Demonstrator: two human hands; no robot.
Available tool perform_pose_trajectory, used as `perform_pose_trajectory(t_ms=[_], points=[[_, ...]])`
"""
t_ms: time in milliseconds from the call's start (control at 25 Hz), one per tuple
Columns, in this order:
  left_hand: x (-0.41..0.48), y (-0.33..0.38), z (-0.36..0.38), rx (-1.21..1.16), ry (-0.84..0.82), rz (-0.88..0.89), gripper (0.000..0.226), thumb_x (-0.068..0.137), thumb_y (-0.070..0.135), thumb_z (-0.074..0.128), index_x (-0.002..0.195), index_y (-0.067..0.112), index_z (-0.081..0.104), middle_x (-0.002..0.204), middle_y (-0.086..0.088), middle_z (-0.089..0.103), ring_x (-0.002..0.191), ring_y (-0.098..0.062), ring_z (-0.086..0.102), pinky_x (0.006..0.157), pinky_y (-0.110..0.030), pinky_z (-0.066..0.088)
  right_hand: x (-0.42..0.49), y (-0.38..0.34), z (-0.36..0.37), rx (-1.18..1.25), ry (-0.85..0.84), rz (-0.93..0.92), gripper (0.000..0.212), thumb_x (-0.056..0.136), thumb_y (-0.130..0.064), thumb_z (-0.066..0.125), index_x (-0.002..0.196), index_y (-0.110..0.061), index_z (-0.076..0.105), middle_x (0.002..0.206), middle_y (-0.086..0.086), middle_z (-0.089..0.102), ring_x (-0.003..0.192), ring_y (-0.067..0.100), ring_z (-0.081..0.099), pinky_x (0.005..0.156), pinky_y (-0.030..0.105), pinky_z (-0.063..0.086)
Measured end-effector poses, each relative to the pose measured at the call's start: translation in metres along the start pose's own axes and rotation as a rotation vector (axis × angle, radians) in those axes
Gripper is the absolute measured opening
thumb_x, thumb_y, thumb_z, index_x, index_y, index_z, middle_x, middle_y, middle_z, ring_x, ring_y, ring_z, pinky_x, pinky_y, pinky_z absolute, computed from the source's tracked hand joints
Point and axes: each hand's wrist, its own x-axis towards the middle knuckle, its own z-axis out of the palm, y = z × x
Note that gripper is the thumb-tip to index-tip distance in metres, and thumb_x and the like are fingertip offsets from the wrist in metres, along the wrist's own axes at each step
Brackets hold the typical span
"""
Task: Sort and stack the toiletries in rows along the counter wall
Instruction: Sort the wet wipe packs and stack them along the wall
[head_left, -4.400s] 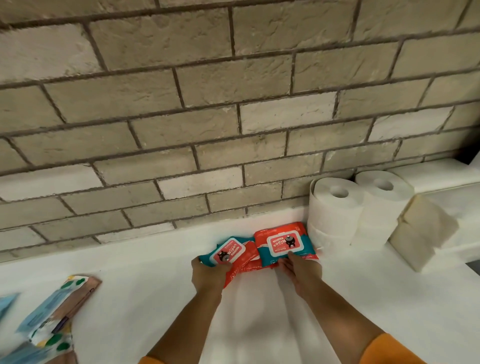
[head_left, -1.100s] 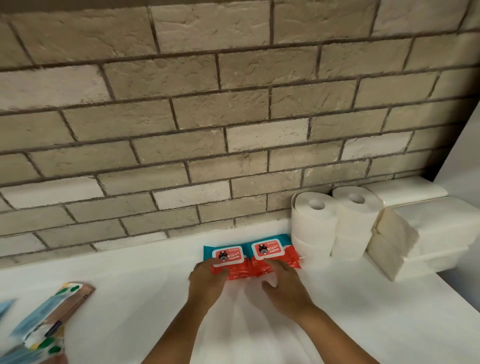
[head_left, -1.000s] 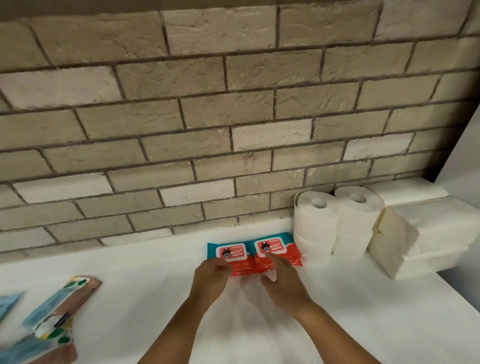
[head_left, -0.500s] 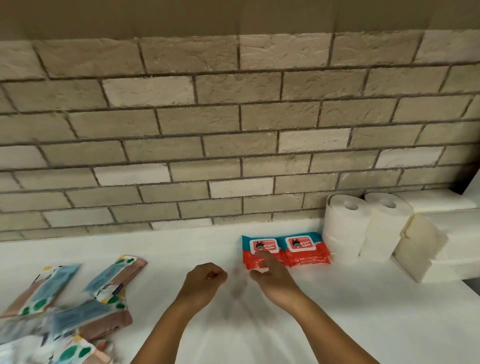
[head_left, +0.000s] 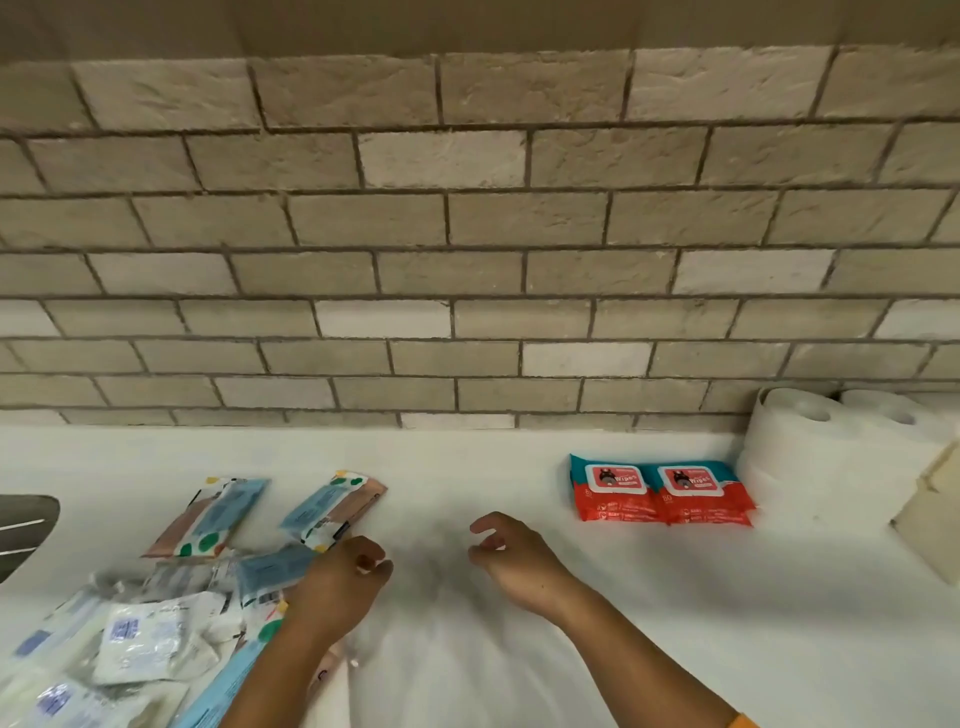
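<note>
The wipes (head_left: 660, 491) are red with teal tops and white labels. The packets (head_left: 208, 517) are blue and brown with green and yellow dots. The worktop (head_left: 519, 649) and rolls (head_left: 810, 457) are white; the bricks (head_left: 467, 270) are beige.

Beige brick wall (head_left: 467, 234) behind white counter (head_left: 675, 623) — steel sink (head_left: 26, 525) far left.
</note>
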Motion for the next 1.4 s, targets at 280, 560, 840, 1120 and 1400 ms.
perform_pose_trajectory(t_ms=[280, 560, 840, 1120, 1400], points=[[-0.018, -0.068, -0.042, 0.162, -0.015, -0.007, 0.006, 0.079, 0.038, 0.068, 0.081, 0.033, 0.064, 0.086, 0.022, 0.070, 0.080, -0.003, 0.065, 0.071, -0.024, 0.051, 0.008, -0.027, 0.072, -0.024, -0.071, -0.025, 0.033, 0.092, -0.033, 0.059, 0.125, -0.033, 0.060, 0.109, -0.007, 0.067, 0.086, 0.011, 0.061, 0.070, 0.021, 0.047], [-0.020, -0.113, -0.079, 0.059, 0.132, -0.054, 0.025, 0.082, 0.027, 0.078, 0.106, 0.022, 0.069, 0.098, 0.009, 0.068, 0.085, -0.014, 0.064, 0.071, -0.026, 0.047, 0.022, -0.046, 0.125, -0.086, -0.105, -0.059, 0.030, 0.096, -0.030, 0.060, 0.126, -0.029, 0.061, 0.113, -0.002, 0.067, 0.089, 0.007, 0.061, 0.077, 0.022, 0.049], [-0.011, -0.151, -0.116, 0.222, 0.230, -0.051, 0.049, 0.074, 0.027, 0.081, 0.121, 0.020, 0.068, 0.119, -0.005, 0.071, 0.103, -0.025, 0.066, 0.087, -0.034, 0.053, 0.046, -0.073, 0.175, -0.259, -0.188, -0.100, 0.008, 0.093, -0.040, 0.063, 0.098, -0.036, 0.059, 0.100, -0.017, 0.067, 0.086, 0.001, 0.062, 0.069, 0.018, 0.050], [-0.012, -0.140, -0.115, 0.282, 0.048, -0.030, 0.019, 0.080, 0.035, 0.077, 0.095, 0.030, 0.065, 0.092, 0.010, 0.068, 0.079, -0.007, 0.062, 0.072, -0.027, 0.056, 0.080, -0.071, 0.212, -0.677, -0.229, -0.199, 0.059, 0.086, -0.023, 0.067, 0.141, -0.026, 0.049, 0.140, 0.001, 0.048, 0.126, 0.026, 0.048, 0.103, 0.040, 0.050], [-0.039, -0.141, -0.075, 0.206, -0.106, -0.091, 0.063, 0.073, 0.075, 0.059, 0.113, 0.026, 0.059, 0.103, 0.008, 0.064, 0.093, -0.012, 0.064, 0.083, -0.035, 0.057, 0.110, -0.093, 0.219, -0.896, -0.342, -0.411, 0.061, 0.091, -0.003, 0.061, 0.148, -0.021, 0.045, 0.151, 0.002, 0.043, 0.130, 0.029, 0.050, 0.101, 0.042, 0.051]])
